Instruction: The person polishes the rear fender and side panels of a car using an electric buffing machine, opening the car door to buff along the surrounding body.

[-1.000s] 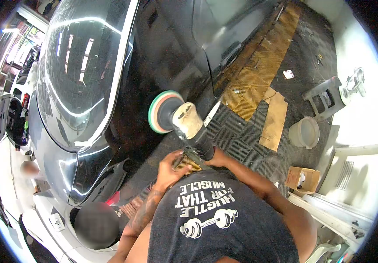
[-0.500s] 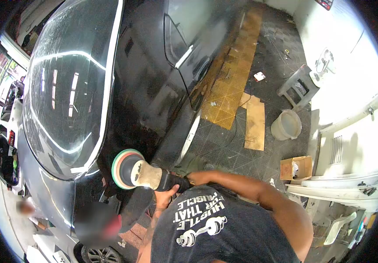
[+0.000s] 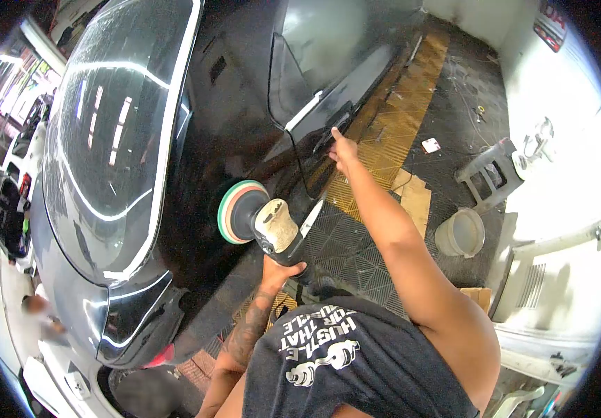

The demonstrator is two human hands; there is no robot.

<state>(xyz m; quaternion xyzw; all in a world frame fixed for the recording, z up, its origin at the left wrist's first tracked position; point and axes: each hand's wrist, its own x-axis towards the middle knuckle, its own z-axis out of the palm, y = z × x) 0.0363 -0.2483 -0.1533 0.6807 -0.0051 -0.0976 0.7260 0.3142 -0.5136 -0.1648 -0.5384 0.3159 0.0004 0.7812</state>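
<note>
Your left grip [image 3: 279, 272] is clamped on the polisher [image 3: 277, 224], closed around its black lower section with the thumb across the near side. Judgement: one-handed carry, hold taken low so the fingers keep well clear of the spinning end.

Position of polisher: in front of your torso, beside the dark car [image 3: 224, 125], its layered pad [image 3: 229, 212] turned toward the bodywork. Contact between pad and panel: cannot tell from this angle. Orientation probably suits the upright side surface; the body trails back to you so the wrist stays near your middle.

Your right grip [image 3: 342, 150] is off the tool, arm extended to the car's side near the door handle [image 3: 325, 141]; thumb and fingers apart, nothing visible in them. Whether they touch the car: cannot tell. The reach likely explains why the left side bears the tool alone.

Floor: cardboard [image 3: 415, 202] lies flat beside the yellow matting [image 3: 412, 104]; bucket [image 3: 460, 233] and step stool [image 3: 490, 177] stand toward the wall, seemingly to leave the car's flank accessible.
</note>
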